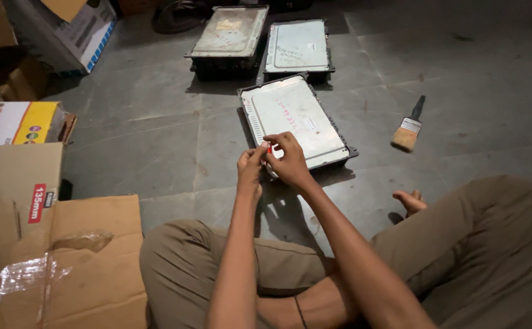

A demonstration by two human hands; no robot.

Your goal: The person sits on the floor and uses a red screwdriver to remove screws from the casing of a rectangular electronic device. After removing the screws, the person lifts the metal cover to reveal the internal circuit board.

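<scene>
Red-tipped small object (269, 148), too small to identify, pinched between both hands of a seated person, just above the near corner of a flat metal-lidded unit (295, 120) on the stone floor (156, 140).

Left hand (251, 166) and right hand (288, 159) meet, fingertips closed together on the object. The unit's lid looks still in place; two similar units (260, 41) lie beyond, also lidded. A paintbrush (408, 128) rests untouched to the right; cardboard boxes (28, 183) sit left.
</scene>
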